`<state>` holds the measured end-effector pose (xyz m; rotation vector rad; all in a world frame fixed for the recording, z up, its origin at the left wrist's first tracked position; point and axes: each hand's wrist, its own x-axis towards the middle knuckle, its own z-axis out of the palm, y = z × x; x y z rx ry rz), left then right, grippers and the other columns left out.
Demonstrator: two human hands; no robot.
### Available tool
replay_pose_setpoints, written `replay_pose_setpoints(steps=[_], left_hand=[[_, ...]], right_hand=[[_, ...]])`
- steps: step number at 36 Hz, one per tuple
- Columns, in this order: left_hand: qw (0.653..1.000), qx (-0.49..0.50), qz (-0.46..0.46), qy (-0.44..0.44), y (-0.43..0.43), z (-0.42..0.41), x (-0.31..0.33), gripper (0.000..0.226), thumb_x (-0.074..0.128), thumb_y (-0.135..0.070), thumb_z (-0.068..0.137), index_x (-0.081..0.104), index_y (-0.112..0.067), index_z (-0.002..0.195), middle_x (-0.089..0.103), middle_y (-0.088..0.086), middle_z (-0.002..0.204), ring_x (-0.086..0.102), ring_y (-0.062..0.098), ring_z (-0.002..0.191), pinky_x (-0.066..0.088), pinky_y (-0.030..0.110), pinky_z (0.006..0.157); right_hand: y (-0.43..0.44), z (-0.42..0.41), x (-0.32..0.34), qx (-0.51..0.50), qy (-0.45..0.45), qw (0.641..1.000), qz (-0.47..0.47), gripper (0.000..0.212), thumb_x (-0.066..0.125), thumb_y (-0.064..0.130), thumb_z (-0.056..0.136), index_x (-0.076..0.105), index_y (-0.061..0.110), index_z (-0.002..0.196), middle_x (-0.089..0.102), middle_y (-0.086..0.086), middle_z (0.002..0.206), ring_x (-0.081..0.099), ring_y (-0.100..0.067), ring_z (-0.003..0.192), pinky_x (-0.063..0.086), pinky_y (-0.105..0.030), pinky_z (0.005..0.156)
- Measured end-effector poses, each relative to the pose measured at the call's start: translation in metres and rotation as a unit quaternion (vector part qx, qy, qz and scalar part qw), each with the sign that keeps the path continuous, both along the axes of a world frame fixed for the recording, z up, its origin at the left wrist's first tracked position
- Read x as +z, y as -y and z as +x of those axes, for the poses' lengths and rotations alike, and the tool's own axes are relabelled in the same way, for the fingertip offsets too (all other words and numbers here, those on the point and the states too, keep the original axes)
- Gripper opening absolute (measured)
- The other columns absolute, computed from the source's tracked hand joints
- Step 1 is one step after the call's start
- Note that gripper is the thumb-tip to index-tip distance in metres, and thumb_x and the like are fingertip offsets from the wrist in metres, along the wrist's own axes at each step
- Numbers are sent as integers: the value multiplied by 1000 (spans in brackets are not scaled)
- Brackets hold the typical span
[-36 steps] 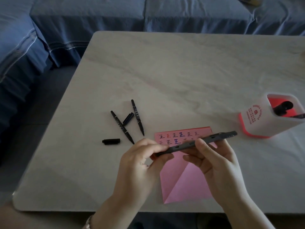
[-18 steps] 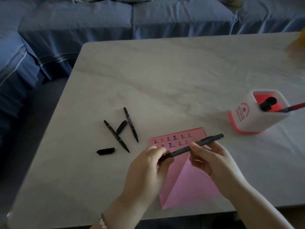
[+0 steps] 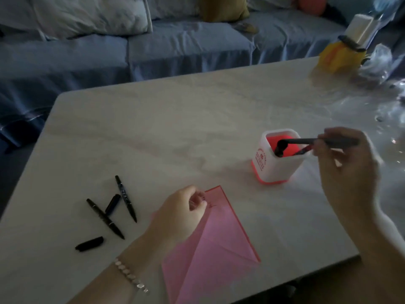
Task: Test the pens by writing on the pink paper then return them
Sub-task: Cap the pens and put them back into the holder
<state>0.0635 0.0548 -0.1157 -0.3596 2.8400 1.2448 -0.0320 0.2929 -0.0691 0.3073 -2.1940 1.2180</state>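
My right hand (image 3: pixel 348 170) pinches a black pen (image 3: pixel 302 141) held nearly level, its left end over the mouth of the white pen holder (image 3: pixel 276 170) with the red inside. Another dark pen and a red one stand in the holder. The creased pink paper (image 3: pixel 219 244) lies near the table's front edge. My left hand (image 3: pixel 182 213) rests loosely curled over the paper's upper left corner and holds nothing. Two uncapped black pens (image 3: pixel 126 198) (image 3: pixel 105 218) and two loose caps (image 3: pixel 112 204) (image 3: pixel 89 243) lie to the left.
The pale marble table (image 3: pixel 175 128) ends close in front and at the left. A yellow object with a white box (image 3: pixel 344 49) and crumpled clear plastic (image 3: pixel 381 64) sit at the far right corner. A blue sofa (image 3: pixel 153 51) stands behind.
My left hand let go of the black pen and stays on the paper. My right hand carried the pen right to the holder. The camera view swung up and right.
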Motion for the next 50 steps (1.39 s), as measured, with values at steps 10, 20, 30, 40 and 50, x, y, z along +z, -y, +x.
replay_pose_setpoints(steps=[10, 20, 30, 40, 50], left_hand=[[999, 1, 11, 47, 3, 5, -2, 9, 53, -24, 86, 59, -31, 84, 64, -15, 85, 60, 2, 83, 48, 29, 83], [998, 19, 54, 25, 8, 18, -13, 13, 57, -18, 87, 62, -29, 81, 66, -12, 80, 57, -5, 75, 41, 4, 64], [996, 65, 60, 5, 46, 49, -3, 13, 55, -22, 89, 61, -31, 83, 65, -16, 78, 58, -8, 73, 40, 3, 60], [987, 155, 6, -46, 105, 98, 0, 25, 60, -17, 87, 56, -39, 75, 66, -16, 79, 58, -8, 80, 39, 1, 63], [974, 201, -78, -71, 144, 108, 0, 12, 61, -11, 84, 64, -18, 92, 65, -5, 89, 60, 9, 83, 39, 10, 67]], right_hand=[[23, -26, -10, -25, 153, 975, 157, 32, 34, 13, 96, 48, 9, 124, 40, -18, 126, 51, -38, 103, 39, -36, 84], [17, -14, -29, -39, 116, 988, 95, 17, 61, 6, 82, 64, 4, 99, 69, -18, 93, 64, -33, 81, 46, -31, 72], [61, 63, -24, 82, 119, 978, 150, 26, 66, 4, 75, 63, 11, 100, 54, 4, 91, 52, -11, 66, 48, -30, 58], [230, 64, -56, 309, 348, 845, 262, 27, 51, 23, 86, 55, 18, 112, 63, -3, 105, 59, -24, 95, 47, -30, 78], [306, 57, -65, 256, 374, 809, 374, 20, 46, 5, 84, 56, 3, 101, 61, -19, 108, 58, -35, 103, 46, -32, 73]])
